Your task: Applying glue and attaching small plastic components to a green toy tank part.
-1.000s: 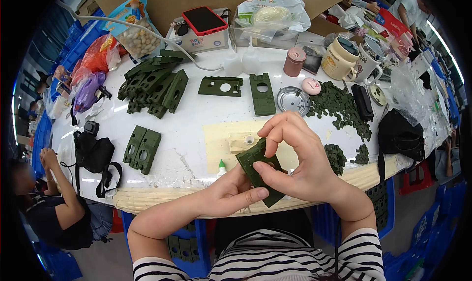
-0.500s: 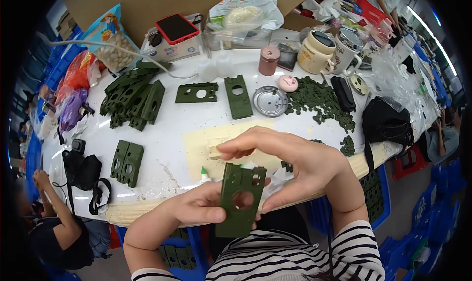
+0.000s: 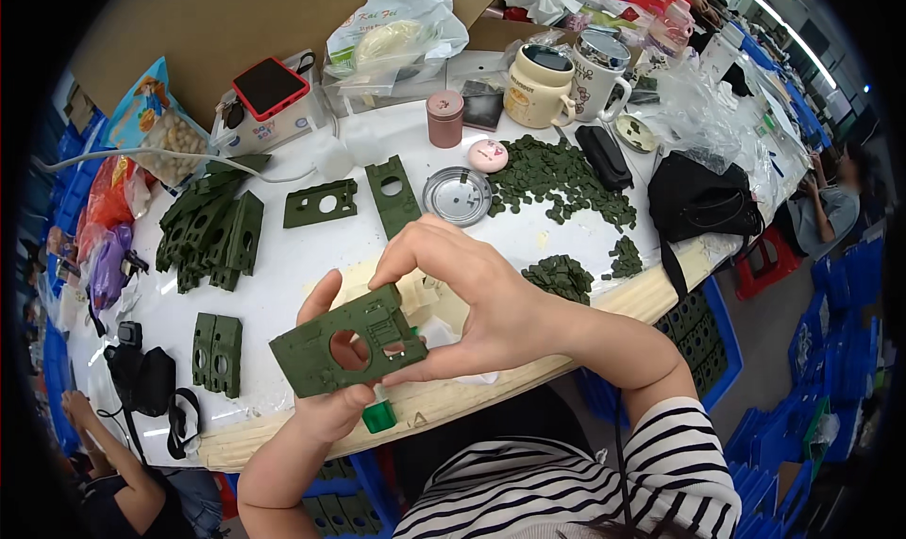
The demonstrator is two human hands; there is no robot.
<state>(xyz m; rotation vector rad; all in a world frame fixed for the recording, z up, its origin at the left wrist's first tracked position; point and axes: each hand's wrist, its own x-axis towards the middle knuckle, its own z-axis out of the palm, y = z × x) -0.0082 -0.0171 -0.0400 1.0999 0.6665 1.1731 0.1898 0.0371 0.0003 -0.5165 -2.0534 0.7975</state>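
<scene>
A dark green moulded plastic panel [image 3: 304, 355] with a large round hole is held tilted over the table's front edge. My left hand [image 3: 330, 414] grips it from below and behind, thumb on the lower edge and a fingertip showing above. Around its right end close the thumb and fingers of my right hand [image 3: 472, 298]. A small bright green object [image 3: 379, 416] shows just under the panel, next to my left thumb; its kind is unclear. Beyond my hands lie two single panels, one flat [image 3: 321, 204] and one [image 3: 393, 197] partly behind my right fingers.
Stacked green panels [image 3: 203, 232] lie at left, with a pair [image 3: 217, 355] nearer. Small green pieces [image 3: 557, 185] are heaped at right beside a round metal tin [image 3: 457, 196]. Mugs [image 3: 540, 86], a black pouch [image 3: 698, 199] and a black camera [image 3: 142, 378] stand around. Blue crates flank the table.
The panel has turned from upright to nearly sideways and moved left. My right hand, apart from its upper end before, now grips its right end. The whole view has shifted.
</scene>
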